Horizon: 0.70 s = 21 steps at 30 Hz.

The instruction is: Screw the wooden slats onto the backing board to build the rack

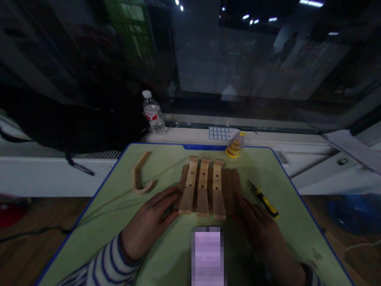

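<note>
A dark brown wooden board [230,186] lies on the table in front of me. Three pale wooden hooks [203,187] stand side by side across its left and middle part, each with two dark holes. My left hand [151,222] grips the board's left edge, fingers along the side and thumb at the near corner. At the opposite edge, my right hand [262,230] holds the board's right side; its fingertips are partly in shadow. Another curved wooden hook [137,174] rests on its side to the left. Right of the board is a yellow and black screwdriver [264,201].
A phone [207,254] lies at the table's near side. Near the far edge stands a small yellow-capped container [235,145]. On the windowsill are a water bottle [154,115] and a blue-gridded sheet [219,133]. The green table [166,254] has a blue rim.
</note>
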### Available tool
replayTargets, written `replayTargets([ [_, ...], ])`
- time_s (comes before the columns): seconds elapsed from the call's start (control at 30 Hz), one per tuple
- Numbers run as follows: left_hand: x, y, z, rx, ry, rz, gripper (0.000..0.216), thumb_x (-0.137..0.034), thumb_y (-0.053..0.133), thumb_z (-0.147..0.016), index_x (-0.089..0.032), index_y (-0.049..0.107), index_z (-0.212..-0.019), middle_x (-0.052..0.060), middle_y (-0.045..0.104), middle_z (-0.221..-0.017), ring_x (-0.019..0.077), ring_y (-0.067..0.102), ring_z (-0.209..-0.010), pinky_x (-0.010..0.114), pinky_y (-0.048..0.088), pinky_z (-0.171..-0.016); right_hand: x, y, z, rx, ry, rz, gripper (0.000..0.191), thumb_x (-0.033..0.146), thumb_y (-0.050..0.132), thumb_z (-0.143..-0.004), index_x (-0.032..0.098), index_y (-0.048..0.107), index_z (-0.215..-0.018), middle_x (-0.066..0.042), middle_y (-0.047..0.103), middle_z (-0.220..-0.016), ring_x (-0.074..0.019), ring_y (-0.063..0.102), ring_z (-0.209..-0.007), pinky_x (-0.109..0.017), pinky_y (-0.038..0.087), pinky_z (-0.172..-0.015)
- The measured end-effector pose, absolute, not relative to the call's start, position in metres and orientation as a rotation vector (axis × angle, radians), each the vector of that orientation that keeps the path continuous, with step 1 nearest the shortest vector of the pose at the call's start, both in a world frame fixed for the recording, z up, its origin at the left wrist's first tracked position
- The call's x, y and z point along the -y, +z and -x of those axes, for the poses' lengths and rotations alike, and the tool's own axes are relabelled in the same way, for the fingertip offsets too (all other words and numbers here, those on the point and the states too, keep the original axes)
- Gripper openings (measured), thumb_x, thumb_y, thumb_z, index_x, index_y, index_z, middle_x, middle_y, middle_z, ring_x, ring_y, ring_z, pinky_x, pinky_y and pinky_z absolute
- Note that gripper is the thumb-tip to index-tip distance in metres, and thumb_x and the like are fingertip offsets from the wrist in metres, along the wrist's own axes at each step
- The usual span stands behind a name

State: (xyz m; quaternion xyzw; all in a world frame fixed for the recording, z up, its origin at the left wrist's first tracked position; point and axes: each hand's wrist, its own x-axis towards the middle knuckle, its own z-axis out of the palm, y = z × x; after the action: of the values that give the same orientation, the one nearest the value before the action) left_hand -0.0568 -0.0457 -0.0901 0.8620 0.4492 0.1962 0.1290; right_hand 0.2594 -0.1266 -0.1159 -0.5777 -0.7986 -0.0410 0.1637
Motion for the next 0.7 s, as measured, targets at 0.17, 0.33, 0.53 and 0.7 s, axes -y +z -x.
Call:
replayTargets([
  [0.17, 0.049, -0.092, 0.052, -1.316, 0.594, -2.488, 0.038, -0.041, 0.050, -0.089, -0.019, 0.061, -0.118, 0.011, 0.060, -0.126, 0.0252, 0.060, -0.113, 0.043, 0.051, -0.097, 0.122, -0.127, -0.262, 2.249, -0.202, 1.673, 0.062, 0.029, 0.048, -0.092, 0.013, 0.024, -0.147, -0.018, 0.064, -0.119, -0.0294, 0.065, -0.097, -0.047, 0.056, -0.080],
  [0.33, 0.052, -0.094, 0.049, -1.327, 0.613, -2.482, 0.035, -0.033, 0.057, -0.086, -0.016, 0.062, -0.116, 0.013, 0.061, -0.124, 0.0253, 0.061, -0.112, 0.042, 0.052, -0.096, 0.120, -0.135, -0.267, 2.255, -0.244, 1.607, 0.063, 0.033, 0.046, -0.093, 0.016, 0.021, -0.148, -0.018, 0.062, -0.121, -0.0314, 0.062, -0.104, -0.048, 0.054, -0.083],
  [0.53, 0.062, -0.089, 0.048, -1.445, 0.647, -2.370, 0.036, -0.029, 0.063, -0.082, -0.015, 0.062, -0.115, 0.011, 0.067, -0.111, 0.0238, 0.063, -0.103, 0.040, 0.053, -0.092, 0.120, -0.140, -0.274, 2.206, -0.198, 1.549, 0.061, 0.042, 0.040, -0.093, 0.018, 0.024, -0.147, -0.020, 0.060, -0.122, -0.0333, 0.061, -0.107, -0.051, 0.054, -0.083],
  [0.7, 0.057, -0.083, 0.043, -1.489, 0.605, -2.257, 0.031, -0.023, 0.059, -0.083, -0.015, 0.063, -0.113, 0.010, 0.070, -0.106, 0.0228, 0.065, -0.098, 0.036, 0.052, -0.089, 0.119, -0.133, -0.269, 2.199, -0.121, 1.592, 0.054, 0.036, 0.043, -0.093, 0.014, 0.033, -0.142, -0.020, 0.064, -0.114, -0.0302, 0.064, -0.098, -0.046, 0.057, -0.078],
])
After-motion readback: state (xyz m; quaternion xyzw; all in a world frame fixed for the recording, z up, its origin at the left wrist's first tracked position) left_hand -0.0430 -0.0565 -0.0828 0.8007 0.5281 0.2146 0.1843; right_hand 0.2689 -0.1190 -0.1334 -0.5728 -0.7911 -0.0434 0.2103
